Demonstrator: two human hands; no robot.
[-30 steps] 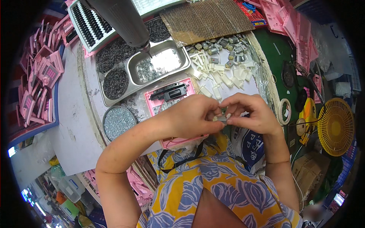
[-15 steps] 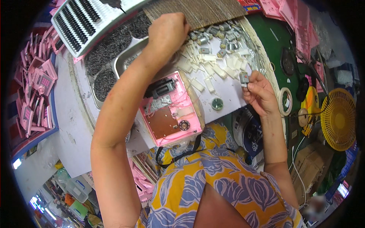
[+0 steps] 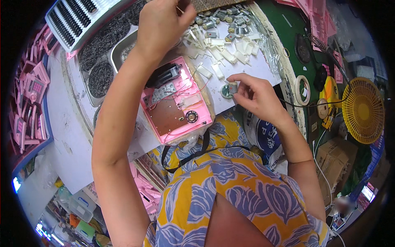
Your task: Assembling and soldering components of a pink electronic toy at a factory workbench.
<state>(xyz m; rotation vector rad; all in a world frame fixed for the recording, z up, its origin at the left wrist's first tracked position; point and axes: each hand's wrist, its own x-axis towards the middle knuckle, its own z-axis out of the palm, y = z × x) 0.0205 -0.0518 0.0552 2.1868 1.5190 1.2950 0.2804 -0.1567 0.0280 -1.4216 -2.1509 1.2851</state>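
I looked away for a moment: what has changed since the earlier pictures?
The left hand has left the small grey motor between both hands and moved up toward the brown board. The right hand, holding the motor, swung out right, then came in to the green disc. The pink case and white parts stayed put.

Left hand (image 3: 161, 29) is farther forward while right hand (image 3: 259, 97) pinches
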